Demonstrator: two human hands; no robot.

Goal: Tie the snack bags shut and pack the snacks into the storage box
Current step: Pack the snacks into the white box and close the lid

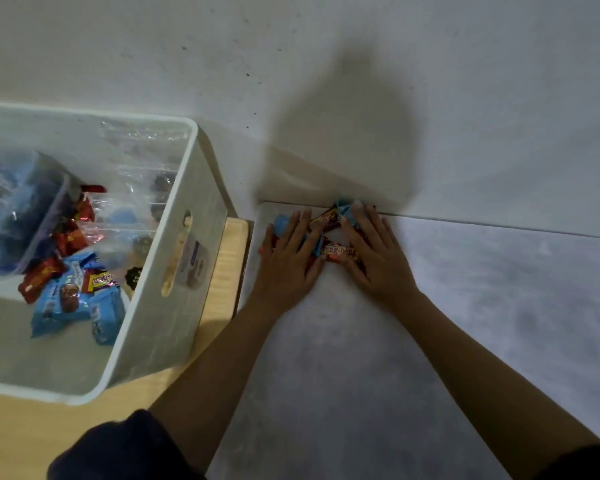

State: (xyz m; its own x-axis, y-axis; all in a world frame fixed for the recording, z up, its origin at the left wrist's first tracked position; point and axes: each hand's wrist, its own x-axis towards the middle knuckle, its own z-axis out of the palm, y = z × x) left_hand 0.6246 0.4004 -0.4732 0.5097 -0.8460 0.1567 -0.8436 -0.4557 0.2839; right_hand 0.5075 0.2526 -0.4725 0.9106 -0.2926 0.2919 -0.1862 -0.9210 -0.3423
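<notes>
A small heap of wrapped snacks [329,233], blue, red and brown packets, lies on the grey table by the wall. My left hand [288,258] rests flat on the heap's left side and my right hand [374,254] lies flat on its right side, fingers spread, partly covering the packets. Neither hand visibly grips one. To the left stands a translucent white storage box [174,258]. Inside it lie loose blue and red snack packets [70,289], clear plastic bags [132,188] and a smaller tub with blue packets [14,209].
The box sits on a light wooden surface [222,289] beside the grey table [361,358]. A pale wall [326,81] rises right behind the snack heap. Dark sleeves show at the bottom edge.
</notes>
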